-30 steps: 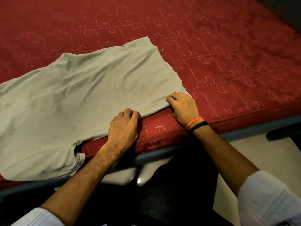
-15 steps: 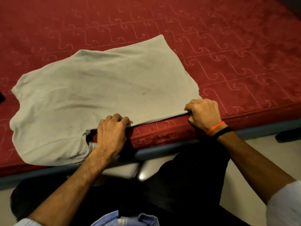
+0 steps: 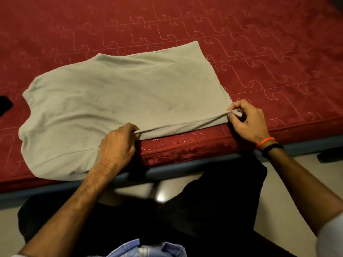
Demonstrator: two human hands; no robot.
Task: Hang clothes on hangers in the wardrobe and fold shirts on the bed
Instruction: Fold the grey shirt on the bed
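Note:
A pale grey-green shirt [image 3: 118, 101] lies flat on the red quilted bed [image 3: 241, 43], near its front edge, with its hem toward the right and a sleeve at the lower left. My left hand [image 3: 117, 147] pinches the shirt's near side edge about halfway along. My right hand [image 3: 246, 121], with an orange band and a black band on the wrist, pinches the near hem corner. The edge between both hands is lifted slightly into a taut ridge.
The bed's grey-blue frame [image 3: 185, 169] runs along the mattress front. A dark object [image 3: 4, 106] lies on the bed at the far left. My dark-trousered legs [image 3: 204, 210] and pale floor [image 3: 287, 210] are below, and a light blue cloth [image 3: 146, 249] shows at the bottom.
Both hands have closed on the shirt's near edge and raised it a little off the mattress. The view shifted, so the shirt sits further right and more of its left side shows.

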